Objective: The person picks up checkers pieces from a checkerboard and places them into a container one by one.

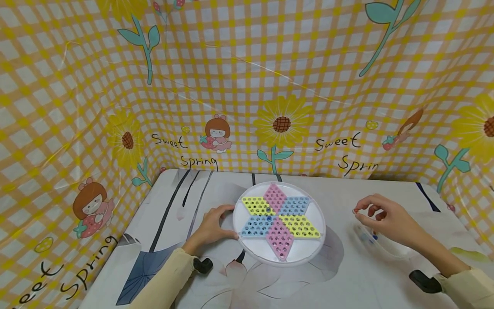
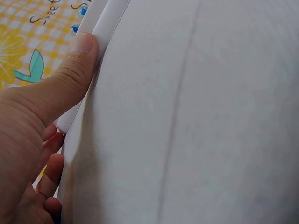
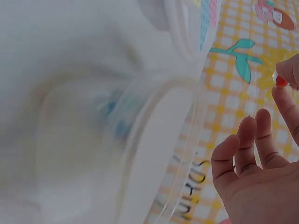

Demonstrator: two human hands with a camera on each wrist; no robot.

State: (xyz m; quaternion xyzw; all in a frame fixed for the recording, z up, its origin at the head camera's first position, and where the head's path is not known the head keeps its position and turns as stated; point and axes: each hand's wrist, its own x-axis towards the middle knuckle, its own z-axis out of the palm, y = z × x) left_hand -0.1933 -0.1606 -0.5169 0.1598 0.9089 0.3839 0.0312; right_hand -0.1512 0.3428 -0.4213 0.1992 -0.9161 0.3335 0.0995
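A round white Chinese checkers board lies on the table, bearing a star of pink, yellow and blue points. Two blue marbles sit near its middle; blue marbles also show past the rim in the left wrist view. My left hand holds the board's left rim, thumb and fingers spread along it. Over to the right, my right hand pinches a clear marble with red inside between thumb and forefinger, its other fingers loosely bent. Below that hand stands a clear plastic container with blue marbles in it.
The white table cover carries printed flowers and dark lines. A yellow checked cloth hangs behind the table and along both sides. At the left, a fold of the cover sticks up by the edge.
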